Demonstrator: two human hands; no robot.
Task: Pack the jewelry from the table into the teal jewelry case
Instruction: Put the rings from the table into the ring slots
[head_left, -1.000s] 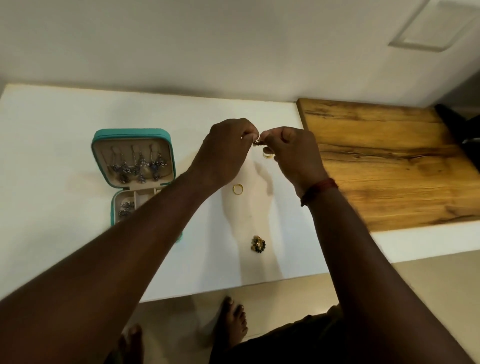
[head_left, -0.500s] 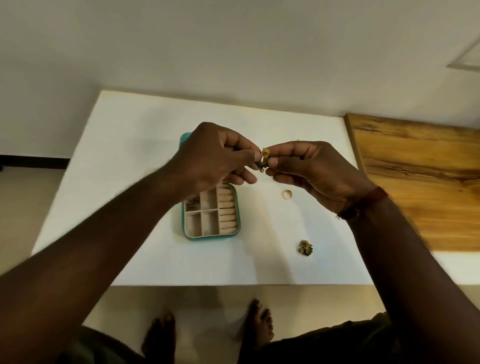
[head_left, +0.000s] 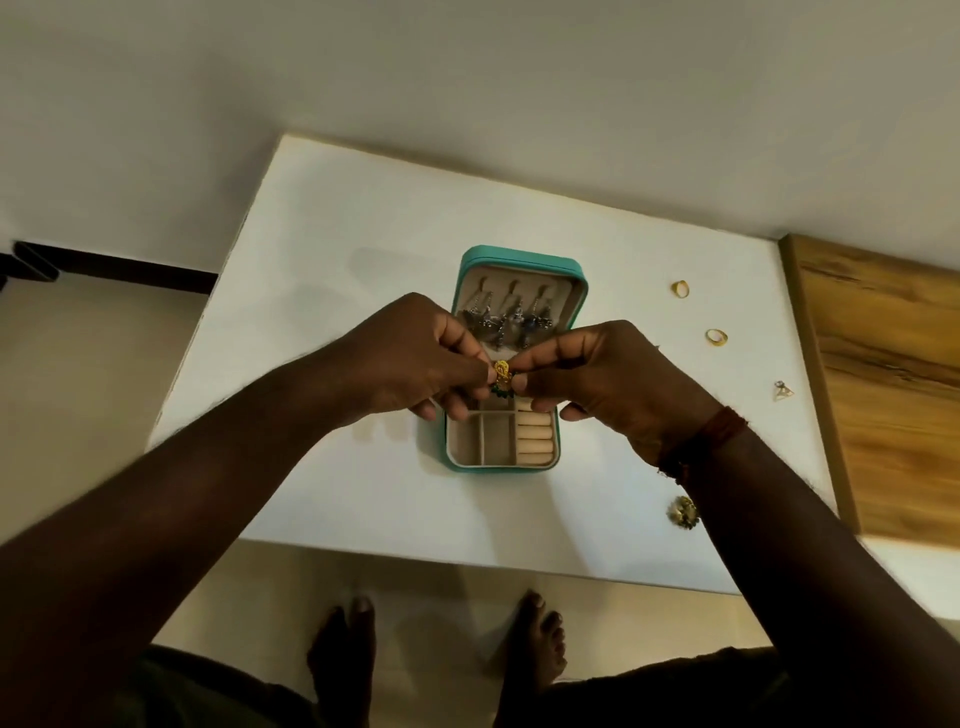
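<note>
**Both hands pinching one gold earring over the open case**

I am standing at the near edge of the white desk, with both arms reaching in over it. My left hand is curling its fingers, and its thumb and forefinger are pinching the left side of a small gold earring with green beads hanging under it.

The teal jewelry case is lying open in the middle of the desk, its lid tipped back toward the far edge. Several silver earrings are hanging in a row inside the lid. In the tray, a column of cream ring rolls is sitting along the right side, with divided compartments to their left. I am holding the gold earring over the line where the lid meets the tray; I cannot tell whether it is touching the case.

My right hand is gripping the same earring from the right, fingertips closing on it and meeting those of the left. A red thread band is circling that wrist.

More jewelry is waiting along the right edge of the desk. A gold ring is lying farthest back, a second gold ring nearer, then a pale-stoned ring. A flower-shaped piece is lying toward the near right corner, just beside my forearm. A wooden board is butting against the desk's right edge.
</note>
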